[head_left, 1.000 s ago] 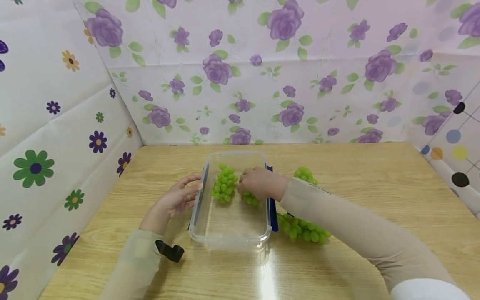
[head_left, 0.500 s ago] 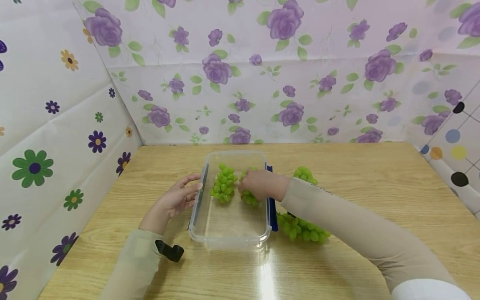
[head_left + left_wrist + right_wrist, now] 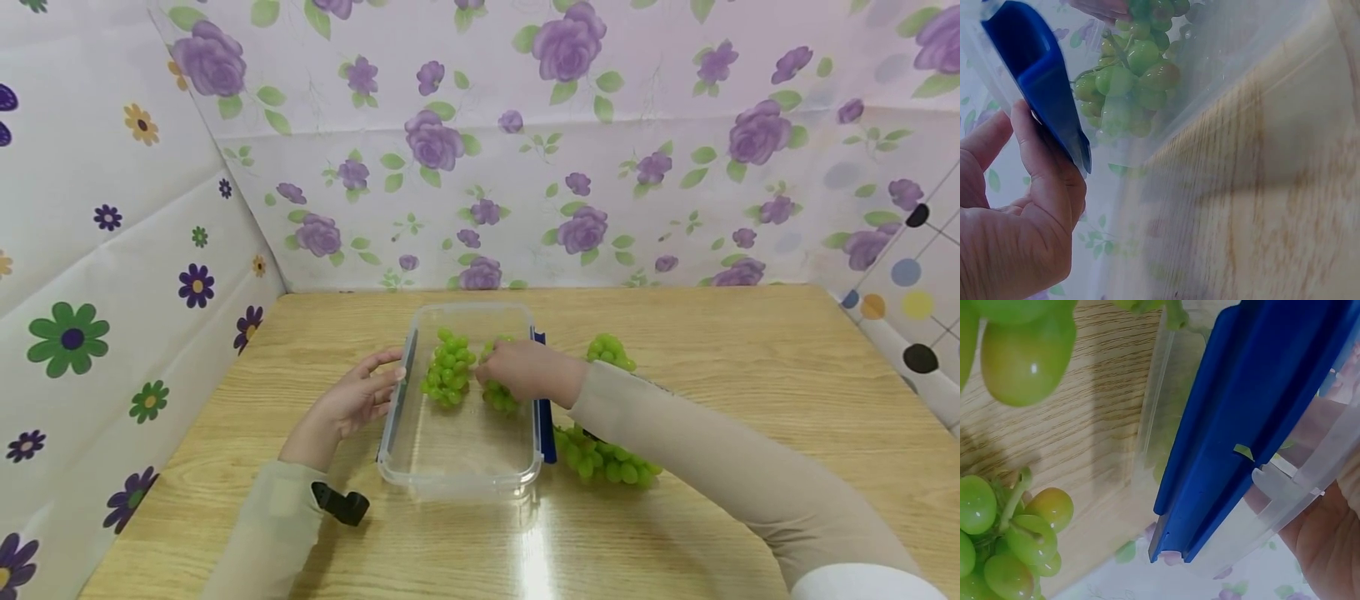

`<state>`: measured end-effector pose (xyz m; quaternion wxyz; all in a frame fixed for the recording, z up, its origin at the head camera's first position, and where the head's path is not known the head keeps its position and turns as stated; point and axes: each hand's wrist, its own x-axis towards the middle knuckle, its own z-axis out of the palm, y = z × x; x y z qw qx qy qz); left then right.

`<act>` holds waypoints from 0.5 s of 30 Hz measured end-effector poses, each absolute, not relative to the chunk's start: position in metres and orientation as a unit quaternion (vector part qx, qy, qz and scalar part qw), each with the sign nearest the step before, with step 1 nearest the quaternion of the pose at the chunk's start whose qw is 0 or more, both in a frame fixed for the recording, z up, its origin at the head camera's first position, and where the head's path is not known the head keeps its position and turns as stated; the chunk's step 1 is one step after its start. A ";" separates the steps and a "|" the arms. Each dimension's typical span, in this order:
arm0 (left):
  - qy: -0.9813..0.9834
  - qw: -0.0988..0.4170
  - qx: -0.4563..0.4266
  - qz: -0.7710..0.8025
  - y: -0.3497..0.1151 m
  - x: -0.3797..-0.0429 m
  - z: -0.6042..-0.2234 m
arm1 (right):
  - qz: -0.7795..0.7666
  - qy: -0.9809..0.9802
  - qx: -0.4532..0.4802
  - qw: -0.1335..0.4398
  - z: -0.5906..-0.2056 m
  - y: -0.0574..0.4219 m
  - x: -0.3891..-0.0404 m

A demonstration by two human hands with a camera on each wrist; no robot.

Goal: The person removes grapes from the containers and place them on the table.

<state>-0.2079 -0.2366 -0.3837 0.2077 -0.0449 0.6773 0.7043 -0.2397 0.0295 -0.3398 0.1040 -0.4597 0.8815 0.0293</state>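
Note:
A clear plastic food container (image 3: 457, 480) without a lid stands on the table, blue latches folded out along its sides. Inside it, a bunch of green grapes (image 3: 448, 371) lies towards the left. Reaching over the right wall, my right hand (image 3: 525, 371) has curled fingers on a second bunch of grapes (image 3: 501, 398), which it partly covers. My left hand (image 3: 354, 402) rests with relaxed fingers against the container's left side. In the left wrist view, its fingertips touch beside the blue latch (image 3: 1041, 75). The right latch (image 3: 1229, 425) fills much of the right wrist view.
Right of the container, more grapes (image 3: 615, 462) lie on the wooden table (image 3: 750, 358), partly under my right forearm. Another bunch (image 3: 609, 348) shows just beyond that sleeve. Flower-printed sheets (image 3: 510, 183) hang behind the table and along its sides.
My right hand has shifted slightly downward over the second bunch, and grapes now show above its fingers. The right sleeve has moved a little to the right. My left hand stays in place.

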 end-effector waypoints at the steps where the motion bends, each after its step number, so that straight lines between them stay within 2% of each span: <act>1: 0.678 0.207 -0.045 0.704 -0.237 -0.208 -0.384 | 0.028 0.880 -0.463 0.098 -0.340 0.030 -0.239; 15: 0.681 0.207 -0.050 0.700 -0.238 -0.209 -0.386 | 0.020 0.871 -0.488 0.047 -0.344 0.033 -0.238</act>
